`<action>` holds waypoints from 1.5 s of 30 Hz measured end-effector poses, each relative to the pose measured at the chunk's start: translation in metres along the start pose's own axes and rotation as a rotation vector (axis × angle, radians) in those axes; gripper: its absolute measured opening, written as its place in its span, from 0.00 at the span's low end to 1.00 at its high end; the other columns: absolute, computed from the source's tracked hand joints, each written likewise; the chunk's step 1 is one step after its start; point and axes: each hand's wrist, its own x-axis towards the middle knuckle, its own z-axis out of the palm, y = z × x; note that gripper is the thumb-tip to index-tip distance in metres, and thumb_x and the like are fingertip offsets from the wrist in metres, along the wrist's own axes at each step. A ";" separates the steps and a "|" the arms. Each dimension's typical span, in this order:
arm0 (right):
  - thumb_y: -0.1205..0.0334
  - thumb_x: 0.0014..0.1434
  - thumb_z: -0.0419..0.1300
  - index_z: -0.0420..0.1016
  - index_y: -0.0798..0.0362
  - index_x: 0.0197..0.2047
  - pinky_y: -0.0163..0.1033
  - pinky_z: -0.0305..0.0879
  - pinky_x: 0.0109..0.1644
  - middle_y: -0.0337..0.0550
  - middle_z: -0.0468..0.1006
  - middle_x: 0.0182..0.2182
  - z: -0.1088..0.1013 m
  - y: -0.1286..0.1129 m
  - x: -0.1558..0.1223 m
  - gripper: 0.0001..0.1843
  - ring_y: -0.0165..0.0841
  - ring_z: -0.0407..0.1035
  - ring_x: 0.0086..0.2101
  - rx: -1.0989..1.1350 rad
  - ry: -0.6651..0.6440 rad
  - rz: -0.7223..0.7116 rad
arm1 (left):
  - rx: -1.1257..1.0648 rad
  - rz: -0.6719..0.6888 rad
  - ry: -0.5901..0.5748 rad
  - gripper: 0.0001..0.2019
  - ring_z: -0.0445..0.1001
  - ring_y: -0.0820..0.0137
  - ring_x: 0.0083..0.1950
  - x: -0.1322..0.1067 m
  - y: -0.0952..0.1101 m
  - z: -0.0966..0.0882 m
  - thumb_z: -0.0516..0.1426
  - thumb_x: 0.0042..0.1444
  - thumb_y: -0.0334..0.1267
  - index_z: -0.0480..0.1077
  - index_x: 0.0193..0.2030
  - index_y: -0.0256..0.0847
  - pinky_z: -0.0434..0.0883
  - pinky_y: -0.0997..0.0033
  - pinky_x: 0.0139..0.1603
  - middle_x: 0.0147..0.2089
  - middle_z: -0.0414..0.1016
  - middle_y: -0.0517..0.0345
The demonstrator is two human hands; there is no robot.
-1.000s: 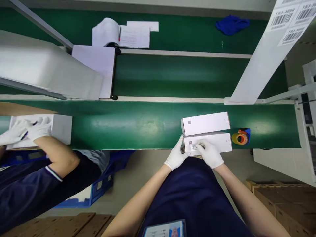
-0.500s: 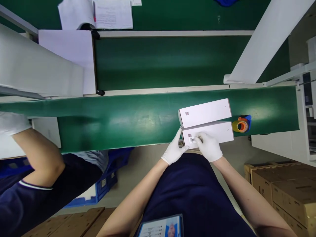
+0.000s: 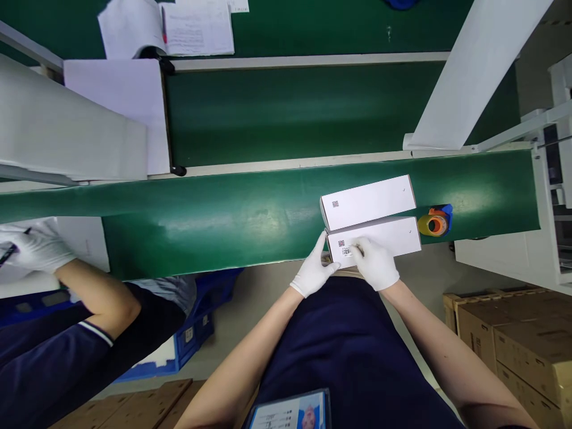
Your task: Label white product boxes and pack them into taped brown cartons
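Observation:
Two long white boxes lie side by side on the green belt [image 3: 223, 220]. The near white box [image 3: 393, 236] sits at the belt's front edge and bears a barcode label at its left end. My left hand [image 3: 314, 269], in a white glove, grips that box's left end, thumb up against the end face. My right hand [image 3: 375, 262], also gloved, rests on top of the box with its fingertips pressing on the label. The far white box [image 3: 369, 202] touches the near one and lies untouched.
An orange and blue tape roll [image 3: 435, 223] sits on the belt just right of the boxes. A co-worker's gloved hand [image 3: 38, 250] works over a white box at far left. Papers [image 3: 167, 30] lie beyond the second belt. Cardboard cartons [image 3: 522, 339] stand at lower right.
My hands stay on the near box, the right fingers shifting slightly on the label. The co-worker's hand at left has come back over their box. The view tilted down a little.

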 end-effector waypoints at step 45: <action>0.57 0.64 0.64 0.79 0.47 0.49 0.42 0.75 0.51 0.39 0.82 0.43 -0.378 0.032 0.162 0.11 0.34 0.77 0.43 0.649 0.546 -0.660 | 0.175 0.925 0.401 0.24 0.74 0.54 0.66 0.172 0.380 0.130 0.70 0.52 0.40 0.76 0.56 0.41 0.68 0.51 0.72 0.62 0.78 0.49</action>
